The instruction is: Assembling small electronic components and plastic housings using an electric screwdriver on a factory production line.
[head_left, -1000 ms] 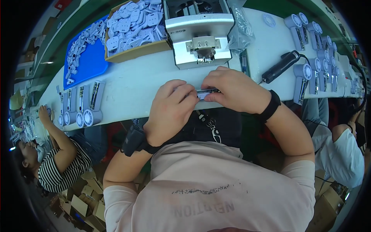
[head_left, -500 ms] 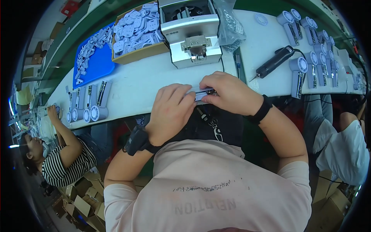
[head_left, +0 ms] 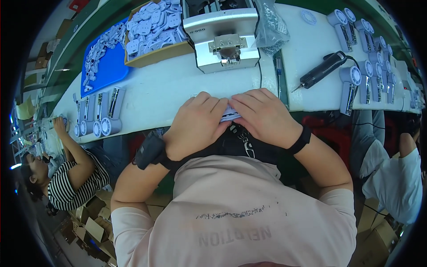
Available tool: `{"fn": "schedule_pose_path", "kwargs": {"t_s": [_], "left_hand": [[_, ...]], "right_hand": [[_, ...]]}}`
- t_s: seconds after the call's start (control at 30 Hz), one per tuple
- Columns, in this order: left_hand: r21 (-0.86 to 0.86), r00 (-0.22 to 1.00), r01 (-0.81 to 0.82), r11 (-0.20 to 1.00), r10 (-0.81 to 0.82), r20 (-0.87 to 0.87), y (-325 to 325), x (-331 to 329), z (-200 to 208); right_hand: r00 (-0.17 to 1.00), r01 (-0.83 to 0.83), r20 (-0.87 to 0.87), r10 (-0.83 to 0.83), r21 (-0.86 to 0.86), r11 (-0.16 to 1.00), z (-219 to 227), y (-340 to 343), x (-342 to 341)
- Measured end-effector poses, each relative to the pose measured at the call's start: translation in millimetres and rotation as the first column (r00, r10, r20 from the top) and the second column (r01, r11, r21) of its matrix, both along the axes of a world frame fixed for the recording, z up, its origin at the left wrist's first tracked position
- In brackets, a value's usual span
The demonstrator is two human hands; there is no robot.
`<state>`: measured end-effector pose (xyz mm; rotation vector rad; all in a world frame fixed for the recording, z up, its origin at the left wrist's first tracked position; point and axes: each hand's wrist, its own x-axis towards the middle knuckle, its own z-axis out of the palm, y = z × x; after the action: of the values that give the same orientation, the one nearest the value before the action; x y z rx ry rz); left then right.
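Observation:
Both hands meet at the near edge of the white table over a light purple handheld fan (head_left: pixel 229 115). Only a short stretch of its casing with a dark slit shows between them; the rest is hidden under the fingers. My left hand (head_left: pixel 195 121) is closed around the fan's left part, thumb on the near side. Opposite it, my right hand (head_left: pixel 267 116) grips the right part with bent fingers on top and the thumb below. Beyond the hands stands a silver machine (head_left: pixel 227 49) with a metal bracket on its front.
Left lie several fans (head_left: pixel 110 118) with open handles, a blue tray (head_left: pixel 106 73) of small parts and a cardboard box (head_left: pixel 162 55) of purple covers. Right are an electric screwdriver (head_left: pixel 324 69), a pen-like tool (head_left: pixel 279 66), a plastic bag (head_left: pixel 272 26) and more fans (head_left: pixel 349 89). People sit on both sides.
My right hand has shifted its grip and come closer to my left, fingers now over the fan's top. The fan appears turned, with more casing and less of its open inside showing.

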<state>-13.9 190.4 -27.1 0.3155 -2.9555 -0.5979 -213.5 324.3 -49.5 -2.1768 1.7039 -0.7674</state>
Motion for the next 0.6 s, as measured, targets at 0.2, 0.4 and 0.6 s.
{"fn": "schedule_pose_path", "kwargs": {"t_s": [0.2,0.4,0.6], "left_hand": [[0.100,0.999,-0.004,0.995,0.010,-0.054,3,6,0],[0.082,0.994,0.028,0.996,-0.019,-0.103,-4,4,-8],[0.090,0.996,0.054,0.994,-0.047,-0.078,-1,6,-3]], "right_hand": [[0.977,-0.057,0.212,0.030,0.125,0.990,2,-4,-7],[0.988,-0.063,0.147,0.050,0.086,0.994,4,-8,-8],[0.987,-0.043,0.160,0.028,0.091,0.995,2,-5,-8]]}}
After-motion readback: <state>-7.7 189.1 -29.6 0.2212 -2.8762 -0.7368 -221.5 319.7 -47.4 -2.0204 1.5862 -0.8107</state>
